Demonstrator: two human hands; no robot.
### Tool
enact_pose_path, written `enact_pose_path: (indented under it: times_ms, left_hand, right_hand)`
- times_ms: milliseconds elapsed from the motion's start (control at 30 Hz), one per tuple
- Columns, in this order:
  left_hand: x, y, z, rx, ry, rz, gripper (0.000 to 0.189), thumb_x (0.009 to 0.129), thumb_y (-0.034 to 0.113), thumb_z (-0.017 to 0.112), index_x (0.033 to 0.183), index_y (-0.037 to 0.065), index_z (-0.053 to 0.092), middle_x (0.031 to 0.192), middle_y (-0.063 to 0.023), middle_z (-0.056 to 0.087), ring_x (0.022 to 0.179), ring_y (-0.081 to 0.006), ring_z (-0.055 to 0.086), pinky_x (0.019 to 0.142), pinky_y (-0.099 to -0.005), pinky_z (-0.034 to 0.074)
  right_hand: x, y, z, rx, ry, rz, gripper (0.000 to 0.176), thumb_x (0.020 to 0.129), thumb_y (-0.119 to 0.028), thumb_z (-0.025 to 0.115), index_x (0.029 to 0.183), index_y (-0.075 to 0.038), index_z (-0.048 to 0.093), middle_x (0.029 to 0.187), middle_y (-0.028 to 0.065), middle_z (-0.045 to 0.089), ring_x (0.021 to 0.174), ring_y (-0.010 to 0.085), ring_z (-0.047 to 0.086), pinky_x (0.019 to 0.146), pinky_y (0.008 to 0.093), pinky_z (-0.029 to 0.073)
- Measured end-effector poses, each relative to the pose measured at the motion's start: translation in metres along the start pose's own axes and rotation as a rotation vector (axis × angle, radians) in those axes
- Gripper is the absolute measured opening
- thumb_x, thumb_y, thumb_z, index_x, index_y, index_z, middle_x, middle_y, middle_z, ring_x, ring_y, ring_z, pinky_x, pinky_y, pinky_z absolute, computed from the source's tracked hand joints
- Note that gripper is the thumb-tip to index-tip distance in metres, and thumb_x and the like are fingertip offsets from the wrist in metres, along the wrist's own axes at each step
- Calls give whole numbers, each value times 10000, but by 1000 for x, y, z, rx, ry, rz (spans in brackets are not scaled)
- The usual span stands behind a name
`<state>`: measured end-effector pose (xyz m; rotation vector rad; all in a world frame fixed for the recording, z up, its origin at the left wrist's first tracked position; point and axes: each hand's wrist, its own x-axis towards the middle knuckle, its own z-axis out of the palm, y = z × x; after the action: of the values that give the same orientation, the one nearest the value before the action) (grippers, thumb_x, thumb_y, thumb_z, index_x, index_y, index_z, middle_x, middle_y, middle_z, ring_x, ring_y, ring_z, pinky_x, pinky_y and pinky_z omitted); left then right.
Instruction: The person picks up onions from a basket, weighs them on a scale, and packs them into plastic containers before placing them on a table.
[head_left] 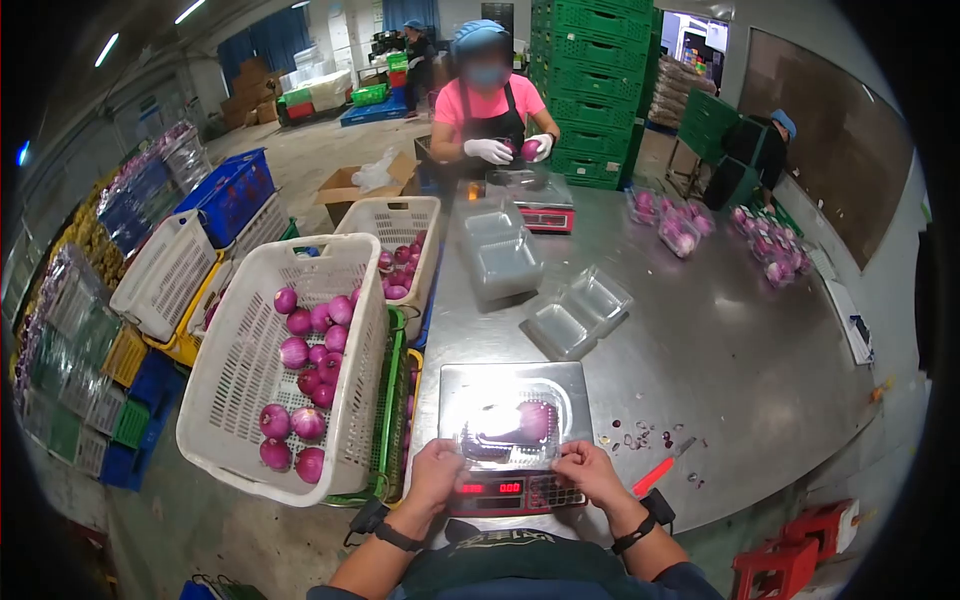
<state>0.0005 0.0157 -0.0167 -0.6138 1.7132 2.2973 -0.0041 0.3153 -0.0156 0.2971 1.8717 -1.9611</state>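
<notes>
A clear plastic clamshell box (500, 458) rests on the metal pan of a digital scale (457, 385) in front of me. Its lid is down, and red onion shows through the plastic (537, 421). My left hand (437, 474) pinches the box's near left corner, fingers closed. At the near right corner, my right hand (594, 474) has thumb and fingers closed on the rim. Below the box, red digits glow on the scale's display. A knife with an orange-red handle (655, 475) lies right of my right hand, beside scattered onion skin bits (640, 437).
A white crate of red onions (230, 390) stands at left, another (410, 215) behind it. Empty clamshells (578, 312) and a stack of them (497, 250) sit beyond the scale. Packed onions (770, 245) are far right. Opposite, a gloved co-worker (490, 110) holds onions.
</notes>
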Motion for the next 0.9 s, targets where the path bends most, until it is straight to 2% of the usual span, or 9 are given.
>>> enact_pose_path:
  times_ms: [167, 400, 567, 633, 733, 800, 833, 867, 900]
  left_hand:
    - [8, -7, 36, 10, -91, -15, 294, 859, -46, 621, 1144, -48, 549, 746, -106, 644, 555, -151, 601, 440, -260, 450]
    - [6, -11, 123, 209, -301, -126, 449, 900, 58, 672, 1302, -108, 561, 856, -119, 705, 648, -139, 638, 540, -254, 502]
    - [6, -18, 147, 242, -331, -53, 453, 935, 114, 739, 1312, -56, 553, 862, -59, 649, 705, -116, 594, 620, -303, 548]
    - [0, -7, 138, 319, -267, -30, 369, 906, 89, 765, 1210, -42, 602, 785, -27, 615, 658, -89, 545, 568, -254, 436]
    - [-8, 16, 109, 340, -73, 23, 344, 876, 78, 765, 1160, -43, 613, 784, -27, 617, 637, -91, 548, 593, -240, 458]
    - [-10, 31, 81, 308, 20, 135, 337, 888, 92, 750, 1166, -39, 610, 821, -50, 624, 632, -106, 566, 581, -272, 486]
    - [-2, 36, 49, 358, 100, 220, 331, 896, 99, 742, 1180, -14, 616, 824, -61, 630, 659, -114, 590, 606, -272, 515]
    - [-37, 81, 75, 608, 166, 223, 409, 985, 268, 669, 1254, -40, 656, 1117, -182, 719, 960, -276, 697, 830, -351, 556]
    - [-40, 95, 52, 650, 258, 187, 389, 971, 207, 694, 1271, -34, 636, 1087, -158, 704, 945, -215, 695, 772, -296, 562]
  right_hand:
    - [-11, -12, -50, 53, 173, 11, 553, 898, -264, 804, 1313, -7, 545, 1044, 67, 654, 761, 97, 627, 637, 247, 505]
    - [-18, -17, -90, 349, 40, 41, 567, 932, -278, 717, 1367, -71, 419, 1091, 119, 660, 706, 155, 675, 537, 287, 574]
    - [-7, 13, -147, 581, 271, 92, 476, 937, -341, 613, 1316, -68, 519, 1072, 123, 648, 685, 249, 664, 501, 350, 558]
    - [15, 35, -184, 663, 446, 164, 486, 923, -390, 611, 1275, -59, 562, 1039, 127, 638, 686, 303, 654, 515, 405, 549]
    - [53, 39, -270, 662, 640, 89, 523, 878, -459, 629, 1271, -116, 586, 1156, 85, 596, 659, 310, 641, 511, 387, 538]
    - [89, 32, -340, 685, 787, -33, 680, 939, -531, 587, 1454, -114, 440, 1362, 200, 507, 821, 372, 660, 559, 424, 570]
    - [102, 23, -373, 717, 865, -72, 752, 940, -565, 589, 1513, -120, 390, 1435, 217, 467, 909, 405, 657, 622, 432, 579]
    - [105, 6, -401, 677, 873, -116, 820, 928, -583, 615, 1542, -112, 345, 1467, 225, 444, 978, 414, 641, 690, 431, 574]
    - [107, -12, -423, 636, 880, -160, 892, 915, -602, 641, 1572, -103, 300, 1499, 232, 421, 1046, 423, 626, 757, 429, 569]
